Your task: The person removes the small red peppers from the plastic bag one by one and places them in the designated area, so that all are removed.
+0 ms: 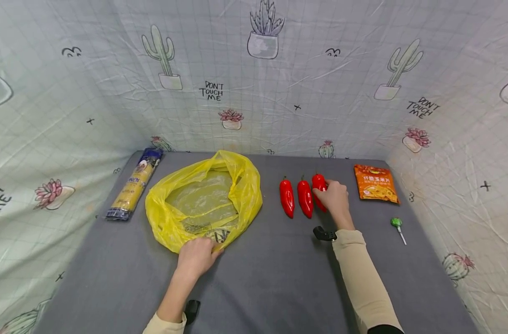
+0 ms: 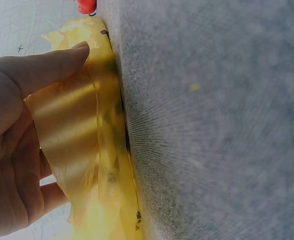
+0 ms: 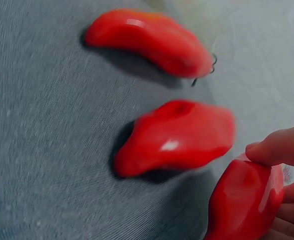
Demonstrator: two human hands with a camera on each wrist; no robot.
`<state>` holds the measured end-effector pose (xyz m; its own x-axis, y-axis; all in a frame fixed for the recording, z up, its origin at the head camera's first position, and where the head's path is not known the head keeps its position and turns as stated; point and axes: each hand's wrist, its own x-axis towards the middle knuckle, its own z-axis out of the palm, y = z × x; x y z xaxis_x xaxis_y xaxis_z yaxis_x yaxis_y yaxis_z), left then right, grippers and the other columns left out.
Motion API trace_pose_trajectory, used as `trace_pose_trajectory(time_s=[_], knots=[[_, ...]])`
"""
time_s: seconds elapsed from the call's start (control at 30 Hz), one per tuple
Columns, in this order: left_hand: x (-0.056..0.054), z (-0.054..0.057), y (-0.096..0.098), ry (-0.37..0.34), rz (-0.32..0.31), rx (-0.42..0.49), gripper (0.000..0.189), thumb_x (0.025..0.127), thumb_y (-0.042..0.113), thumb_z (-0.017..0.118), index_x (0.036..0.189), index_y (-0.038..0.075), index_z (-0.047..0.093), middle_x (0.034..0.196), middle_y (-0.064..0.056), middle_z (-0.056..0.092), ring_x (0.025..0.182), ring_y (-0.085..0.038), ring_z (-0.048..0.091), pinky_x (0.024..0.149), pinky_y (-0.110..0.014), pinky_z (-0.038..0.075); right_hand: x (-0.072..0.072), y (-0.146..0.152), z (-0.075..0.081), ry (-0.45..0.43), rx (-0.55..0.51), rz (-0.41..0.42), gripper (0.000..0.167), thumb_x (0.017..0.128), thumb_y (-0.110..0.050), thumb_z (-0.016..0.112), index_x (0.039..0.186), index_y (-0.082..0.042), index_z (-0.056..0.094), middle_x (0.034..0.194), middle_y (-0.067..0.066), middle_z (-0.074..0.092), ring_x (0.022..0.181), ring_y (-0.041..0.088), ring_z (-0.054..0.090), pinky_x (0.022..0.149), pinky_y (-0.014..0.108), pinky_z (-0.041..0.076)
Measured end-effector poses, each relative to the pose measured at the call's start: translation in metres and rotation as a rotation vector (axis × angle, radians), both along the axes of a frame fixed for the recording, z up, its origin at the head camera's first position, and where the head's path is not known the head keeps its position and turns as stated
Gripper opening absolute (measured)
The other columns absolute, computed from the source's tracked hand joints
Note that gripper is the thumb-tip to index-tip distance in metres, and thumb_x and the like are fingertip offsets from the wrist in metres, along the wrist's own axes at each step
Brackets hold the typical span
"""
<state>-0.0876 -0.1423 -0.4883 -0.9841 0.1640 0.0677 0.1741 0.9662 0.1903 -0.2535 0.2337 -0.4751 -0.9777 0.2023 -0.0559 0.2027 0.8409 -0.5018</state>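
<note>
The left hand (image 1: 197, 256) grips the near rim of an opened yellow plastic bag (image 1: 247, 204), thumb on one side of the film and fingers on the other in the left wrist view. On the right, the right hand (image 1: 336, 198) holds the rightmost red chili pepper (image 1: 319, 182) between thumb and fingers. Two more glossy red peppers lie side by side to its left, a middle pepper (image 1: 305, 198) and a left pepper (image 1: 286, 198). In the right wrist view the held pepper (image 3: 244, 200) is partly cut off by the frame's bottom edge.
A pack of spaghetti (image 1: 135, 185) lies left of the bag. Beyond the right hand are an orange snack packet (image 1: 376, 184) and a green lollipop (image 1: 397, 223). Printed cloth walls (image 1: 279, 102) enclose the grey table (image 1: 262, 278) at the back and sides.
</note>
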Motion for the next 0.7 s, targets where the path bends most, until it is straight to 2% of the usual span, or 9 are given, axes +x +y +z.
trace_pose_trajectory(time_s=[0.3,0.7], knots=[[0.002,-0.002,0.0,0.007,0.008,-0.003,0.016,0.08,0.035,0.08,0.087,0.02,0.08,0.073,-0.002,0.071,0.061,-0.025,0.066,0.054,-0.04,0.049,0.001,0.007,-0.014,-0.051,0.009,0.007,0.064,0.092,-0.036,0.064,0.139,0.006,0.051,0.137,0.03,0.058,0.115,0.047,0.061,0.095,0.054,0.053],[0.001,-0.003,0.0,0.009,0.01,0.005,0.015,0.081,0.034,0.08,0.087,0.02,0.08,0.074,-0.001,0.072,0.062,-0.025,0.066,0.054,-0.039,0.05,0.001,0.009,-0.02,-0.08,-0.004,0.001,0.065,0.091,-0.035,0.064,0.139,0.007,0.051,0.135,0.031,0.058,0.112,0.046,0.063,0.094,0.054,0.053]])
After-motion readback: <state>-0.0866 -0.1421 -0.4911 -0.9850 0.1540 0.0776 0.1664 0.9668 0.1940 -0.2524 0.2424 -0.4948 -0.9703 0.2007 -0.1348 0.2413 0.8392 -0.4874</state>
